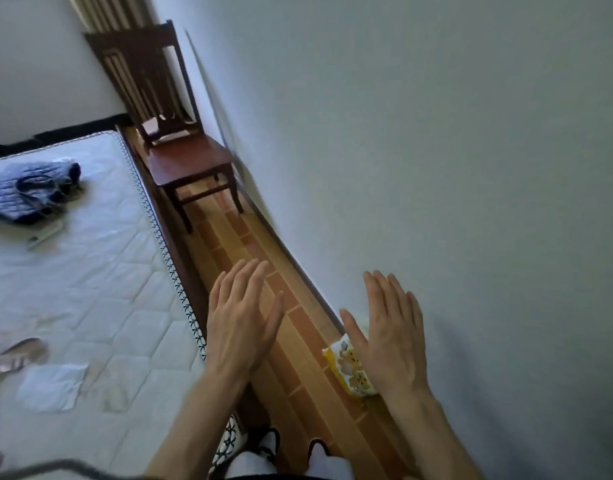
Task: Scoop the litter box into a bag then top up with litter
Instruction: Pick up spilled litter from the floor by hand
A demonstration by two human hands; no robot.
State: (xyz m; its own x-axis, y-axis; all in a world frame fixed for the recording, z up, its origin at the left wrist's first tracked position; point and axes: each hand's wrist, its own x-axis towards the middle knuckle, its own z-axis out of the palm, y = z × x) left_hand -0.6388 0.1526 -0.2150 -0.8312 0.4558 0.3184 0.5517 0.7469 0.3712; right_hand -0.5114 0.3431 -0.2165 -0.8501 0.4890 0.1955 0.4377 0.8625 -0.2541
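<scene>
- Nothing is being scooped at this point. Both hands are being held out in the air over the strip of wooden floor (298, 341) between the mattress (90, 306) and the wall (436, 133).
- The left hand (241, 320) is being held flat with the fingers straight and together, and nothing is being gripped by it.
- The right hand (384, 336) is being held the same way: fingers straight, thumb out to the side, nothing being held.
- Just under the right hand, on the floor against the wall, a yellow and white printed bag (350, 367) is being partly covered from view. Could be the litter bag, honestly can't be told from here. No contact with it is being made, as far as can be seen.
- No litter box and no scoop are being shown anywhere, so their place can't be given.
- Best guess: the task is only being started, with the setup step in hand and none of the scooping done yet.
- For the next move, the litter box and scoop are probably being looked for first, so the view would need to be turned or lowered. If that printed bag is the one needed, the right hand would have to be dropped and curled round its top edge.
- Other stuff around: a wooden chair (180, 157) further down the strip, and a blue quilted bag (28, 188) lying on the mattress.
</scene>
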